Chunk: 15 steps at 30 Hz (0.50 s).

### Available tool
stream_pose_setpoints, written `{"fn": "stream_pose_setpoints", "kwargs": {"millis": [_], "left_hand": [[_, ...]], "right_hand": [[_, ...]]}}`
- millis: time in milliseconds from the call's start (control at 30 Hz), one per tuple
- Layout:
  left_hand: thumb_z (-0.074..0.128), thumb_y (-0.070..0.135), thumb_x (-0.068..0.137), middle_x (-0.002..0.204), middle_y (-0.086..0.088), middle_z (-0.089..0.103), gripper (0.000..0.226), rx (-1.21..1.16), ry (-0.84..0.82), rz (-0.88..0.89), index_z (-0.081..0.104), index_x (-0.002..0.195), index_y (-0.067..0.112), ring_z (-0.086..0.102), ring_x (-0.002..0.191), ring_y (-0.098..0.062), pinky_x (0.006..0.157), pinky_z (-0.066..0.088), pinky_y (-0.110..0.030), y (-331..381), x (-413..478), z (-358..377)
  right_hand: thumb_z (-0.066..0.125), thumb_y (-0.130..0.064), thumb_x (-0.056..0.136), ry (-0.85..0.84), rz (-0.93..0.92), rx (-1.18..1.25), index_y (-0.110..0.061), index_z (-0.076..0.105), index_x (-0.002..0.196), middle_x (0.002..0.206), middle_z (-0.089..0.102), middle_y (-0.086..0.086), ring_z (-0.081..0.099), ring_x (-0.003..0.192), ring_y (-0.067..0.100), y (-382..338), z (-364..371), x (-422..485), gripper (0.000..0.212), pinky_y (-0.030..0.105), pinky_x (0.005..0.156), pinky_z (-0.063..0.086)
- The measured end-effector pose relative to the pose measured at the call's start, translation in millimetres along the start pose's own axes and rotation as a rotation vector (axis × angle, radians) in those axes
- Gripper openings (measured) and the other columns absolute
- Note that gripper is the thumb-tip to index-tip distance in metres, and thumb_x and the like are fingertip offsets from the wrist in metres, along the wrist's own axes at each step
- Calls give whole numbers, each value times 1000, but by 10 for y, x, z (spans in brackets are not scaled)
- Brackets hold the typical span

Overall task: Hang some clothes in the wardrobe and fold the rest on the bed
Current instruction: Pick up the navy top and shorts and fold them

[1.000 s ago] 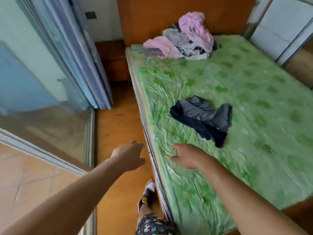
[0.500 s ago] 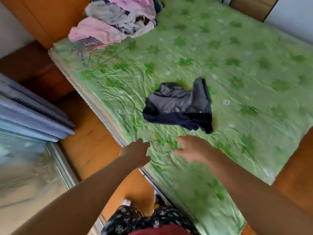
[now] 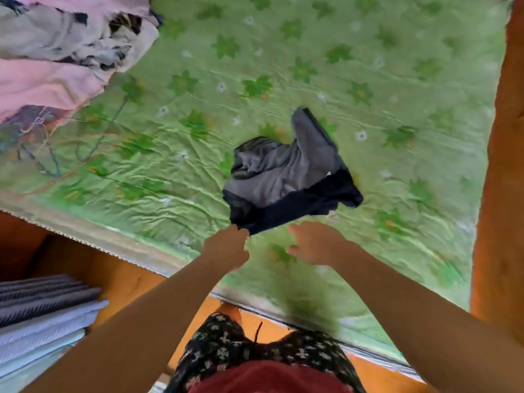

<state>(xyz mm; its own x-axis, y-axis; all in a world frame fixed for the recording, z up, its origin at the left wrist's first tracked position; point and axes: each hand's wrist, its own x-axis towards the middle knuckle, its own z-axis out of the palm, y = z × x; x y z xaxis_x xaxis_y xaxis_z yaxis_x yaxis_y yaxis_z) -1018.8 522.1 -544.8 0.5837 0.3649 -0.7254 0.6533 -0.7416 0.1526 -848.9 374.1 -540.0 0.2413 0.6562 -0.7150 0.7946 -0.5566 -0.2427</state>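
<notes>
Open sheet all round the garment, with clutter only in the far left corner.
The green floral bed sheet (image 3: pixel 283 66) lies bare on every side of the crumpled grey and navy garment (image 3: pixel 283 177), so it can be reached from the near edge, the right or beyond. The left hand (image 3: pixel 226 251) is at its navy hem; the right hand (image 3: pixel 314 245) hovers just beside, over sheet. The pile of clothes (image 3: pixel 56 52) and blurred wire shapes (image 3: pixel 48 163) fill the far left, well apart. A wooden bed frame (image 3: pixel 499 194) walls the right side.
</notes>
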Motion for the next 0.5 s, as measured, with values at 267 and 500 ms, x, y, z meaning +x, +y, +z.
{"fn": "stream_pose_setpoints", "kwargs": {"millis": [267, 500], "left_hand": [[53, 18, 95, 129, -6, 43, 35, 206, -78, 72, 49, 130, 21, 53, 115, -28, 82, 47, -39, -1005, 1204, -146], [54, 10, 93, 154, -12, 20, 46, 313, -84, 139, 49, 136, 26, 39, 128, -34, 92, 48, -44, -1162, 2270, 48]], "right_hand": [[49, -35, 98, -26, 102, 105, -19, 46, 133, 119, 51, 9, 50, 115, 33, -691, 216, 1226, 39, 42, 77, 40], [57, -29, 94, -25, 54, -14, -21, 46, 135, 127, 49, 4, 45, 118, 30, -745, 722, 2007, 43, 44, 87, 40]]}}
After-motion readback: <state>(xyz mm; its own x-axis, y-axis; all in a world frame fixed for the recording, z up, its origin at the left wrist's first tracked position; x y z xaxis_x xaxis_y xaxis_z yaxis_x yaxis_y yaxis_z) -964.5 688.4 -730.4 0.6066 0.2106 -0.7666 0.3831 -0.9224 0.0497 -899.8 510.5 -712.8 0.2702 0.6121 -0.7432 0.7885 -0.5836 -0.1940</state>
